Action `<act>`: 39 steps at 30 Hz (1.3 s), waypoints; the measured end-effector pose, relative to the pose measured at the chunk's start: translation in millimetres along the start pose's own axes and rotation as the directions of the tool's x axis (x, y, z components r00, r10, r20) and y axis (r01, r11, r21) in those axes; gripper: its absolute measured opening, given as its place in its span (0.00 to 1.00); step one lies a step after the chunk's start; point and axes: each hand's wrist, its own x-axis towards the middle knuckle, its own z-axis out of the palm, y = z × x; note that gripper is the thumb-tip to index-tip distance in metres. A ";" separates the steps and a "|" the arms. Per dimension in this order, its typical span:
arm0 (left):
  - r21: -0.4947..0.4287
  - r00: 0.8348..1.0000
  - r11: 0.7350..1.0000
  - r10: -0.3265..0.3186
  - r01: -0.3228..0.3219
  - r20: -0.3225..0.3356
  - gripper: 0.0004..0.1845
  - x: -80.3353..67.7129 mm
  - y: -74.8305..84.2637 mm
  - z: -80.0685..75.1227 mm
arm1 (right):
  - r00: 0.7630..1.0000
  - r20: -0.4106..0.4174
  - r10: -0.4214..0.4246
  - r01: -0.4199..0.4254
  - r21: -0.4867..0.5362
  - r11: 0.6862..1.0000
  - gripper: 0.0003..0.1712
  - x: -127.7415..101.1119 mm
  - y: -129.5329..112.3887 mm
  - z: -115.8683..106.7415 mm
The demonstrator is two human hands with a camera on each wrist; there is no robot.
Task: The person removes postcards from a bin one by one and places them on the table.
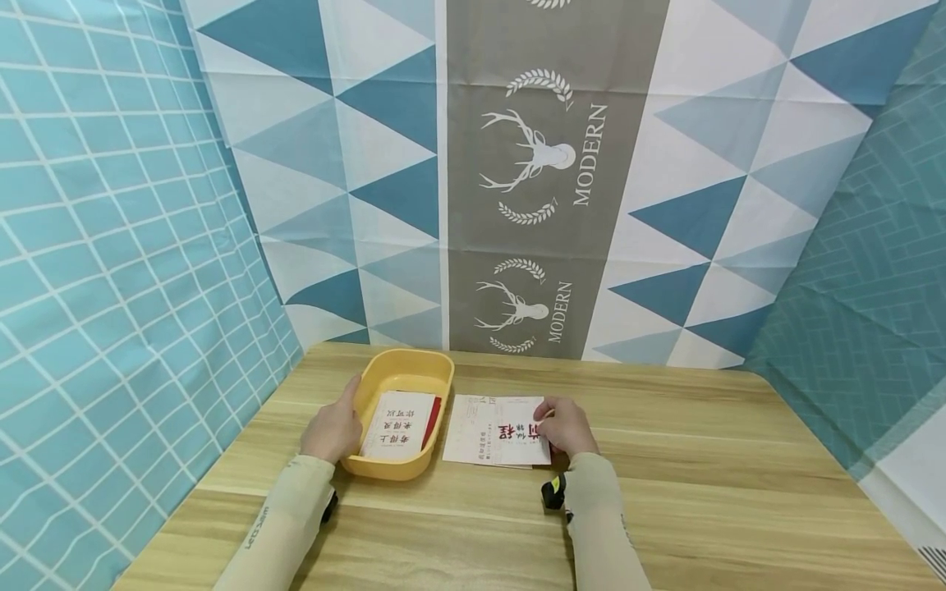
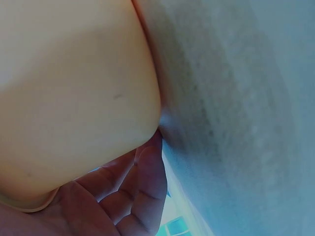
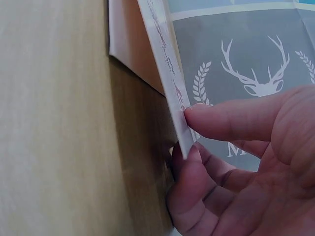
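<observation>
A yellow plastic basin point(image 1: 414, 383) stands on the left of the table, and my left hand point(image 1: 332, 428) grips its left side. In the left wrist view the basin's pale outer wall point(image 2: 83, 98) fills much of the picture, with curled fingers point(image 2: 150, 177) beside it. Inside the basin lie white cards point(image 1: 397, 420) with red and black characters, over something red. To the right, my right hand point(image 1: 569, 430) pinches the right edge of a printed white card point(image 1: 473, 423) between thumb and fingers. That edge is raised; another card point(image 3: 130, 44) shows beneath it.
The wooden table point(image 1: 702, 476) extends right and forward of the hands. A patterned cloth point(image 1: 532, 189) with deer heads hangs behind it. Blue tiled-print sheets point(image 1: 111, 246) close off the left side, and a teal sheet point(image 1: 850, 287) the right.
</observation>
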 end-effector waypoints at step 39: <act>-0.006 1.000 1.000 -0.007 0.007 0.003 0.34 -2.4 3.3 -2.2 | 0.996 -0.087 0.003 -0.023 -0.221 0.975 0.13 -3.3 -9.4 9.7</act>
